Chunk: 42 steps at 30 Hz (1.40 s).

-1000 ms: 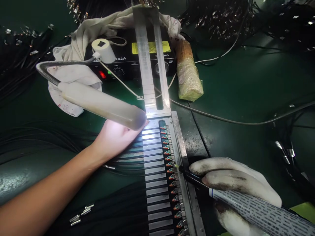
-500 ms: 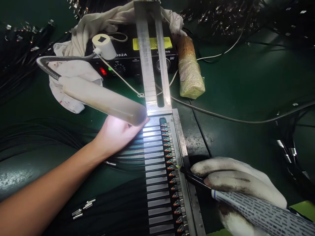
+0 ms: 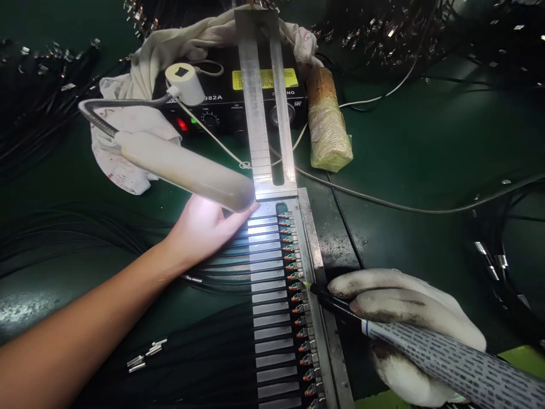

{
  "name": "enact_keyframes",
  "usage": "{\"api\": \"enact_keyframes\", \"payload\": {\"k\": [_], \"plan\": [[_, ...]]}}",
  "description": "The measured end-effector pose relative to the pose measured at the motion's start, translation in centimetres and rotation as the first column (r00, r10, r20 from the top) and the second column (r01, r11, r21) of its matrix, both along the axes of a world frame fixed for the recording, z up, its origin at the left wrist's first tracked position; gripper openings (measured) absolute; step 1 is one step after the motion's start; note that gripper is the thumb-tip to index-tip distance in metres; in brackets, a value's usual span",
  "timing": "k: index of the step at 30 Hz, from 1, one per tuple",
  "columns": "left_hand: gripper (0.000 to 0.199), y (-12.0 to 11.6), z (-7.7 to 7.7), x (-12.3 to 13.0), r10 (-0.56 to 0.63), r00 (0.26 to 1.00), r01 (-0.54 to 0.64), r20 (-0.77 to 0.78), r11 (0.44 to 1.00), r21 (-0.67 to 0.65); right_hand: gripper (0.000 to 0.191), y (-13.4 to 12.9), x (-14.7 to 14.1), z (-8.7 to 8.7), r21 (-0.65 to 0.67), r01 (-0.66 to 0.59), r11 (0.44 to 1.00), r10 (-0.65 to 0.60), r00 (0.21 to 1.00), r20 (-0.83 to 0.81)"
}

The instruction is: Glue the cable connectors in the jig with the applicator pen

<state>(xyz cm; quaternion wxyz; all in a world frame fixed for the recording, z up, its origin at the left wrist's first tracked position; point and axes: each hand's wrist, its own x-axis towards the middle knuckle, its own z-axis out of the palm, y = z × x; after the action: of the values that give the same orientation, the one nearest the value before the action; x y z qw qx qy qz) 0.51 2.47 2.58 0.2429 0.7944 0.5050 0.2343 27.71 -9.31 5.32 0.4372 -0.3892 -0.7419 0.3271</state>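
A metal fixture [image 3: 307,238] holds a row of black cables whose small green-and-orange connector ends [image 3: 296,287] line its right side. My bare left hand [image 3: 204,227] rests at the fixture's upper left edge, thumb stretched along it; the lamp partly hides the other fingers. In a stained white glove, my right hand [image 3: 404,318] grips a dispensing pen [image 3: 430,346] with a black nozzle and patterned grey barrel. Its thin yellowish tip is at a connector midway down the row. A white lamp [image 3: 187,170] lights the cables near my left hand.
Behind the fixture stands a black control box [image 3: 213,116] with a cloth [image 3: 166,57] around it. A wrapped block [image 3: 330,125] is beside the box. Cable bundles [image 3: 46,74] lie at the back and sides, and loose metal sleeves [image 3: 147,355] at lower left.
The pen in my right hand has shifted slightly up and left, its tip now slightly higher in the view. My left hand keeps its place by the fixture. The camera view has moved slightly.
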Motion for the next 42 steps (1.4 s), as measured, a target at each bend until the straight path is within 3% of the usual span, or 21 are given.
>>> {"api": "enact_keyframes", "payload": {"k": [6,13,26,31,38,42], "plan": [[0.028,-0.1,0.0,-0.1,-0.012,1.000,0.013,-0.021,1.000,0.020,0.018,-1.3,0.3,0.7,0.003,0.084,0.997,-0.083,0.995,-0.048],[0.028,0.0,0.0,-0.1,0.017,0.999,-0.017,-0.043,1.000,0.008,0.020,-0.6,-0.3,0.6,0.050,-0.047,0.998,0.044,0.998,0.054],[0.027,-0.1,0.1,0.0,0.032,0.998,-0.033,-0.056,0.999,-0.015,0.018,-1.0,-0.4,0.1,-0.024,0.034,0.999,-0.034,0.999,-0.001],[0.028,-0.1,0.2,0.0,0.033,0.998,-0.034,-0.050,0.999,-0.023,0.016,-0.7,-0.2,0.1,0.017,-0.045,0.999,0.045,0.999,0.009],[0.028,-0.2,0.0,-0.1,0.039,0.999,-0.040,-0.037,0.999,-0.021,0.016,-0.7,-0.3,0.2,0.036,-0.013,0.999,0.013,1.000,-0.001],[0.026,-0.2,0.1,-0.1,0.032,0.999,-0.033,-0.041,0.999,-0.021,0.016,-0.5,0.1,0.0,0.051,-0.054,0.997,0.054,0.999,0.009]]}}
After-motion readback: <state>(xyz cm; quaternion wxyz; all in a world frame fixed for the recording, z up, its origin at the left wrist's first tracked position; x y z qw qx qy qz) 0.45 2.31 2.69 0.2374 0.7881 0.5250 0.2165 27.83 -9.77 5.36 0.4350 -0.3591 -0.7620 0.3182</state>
